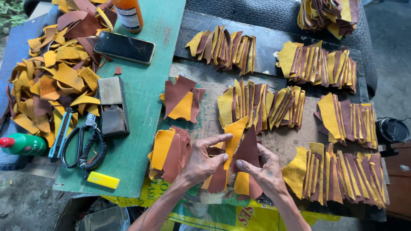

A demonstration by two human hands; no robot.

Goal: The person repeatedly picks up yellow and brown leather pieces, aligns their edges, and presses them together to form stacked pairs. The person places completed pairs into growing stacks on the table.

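Leather pieces (234, 147), brown and yellow, stand fanned between my two hands at the counter's (274, 143) near edge, over a printed sack (222, 214). Going left to right, I see a scrap heap (51, 77), then a green board (141, 85) carrying a phone (124, 47), a bottle (127, 15), a whetstone block (112, 107), scissors (83, 145) and a yellow bar (102, 180). Next comes a small stack (169, 152) just beside my left hand (201, 162), whose grip pinches a yellow piece (thumb and forefinger closed on it). My right hand (267, 171) pinches a brown piece with its fingers pressed to it. Rows of sorted pieces (338, 179) fill the counter's right.
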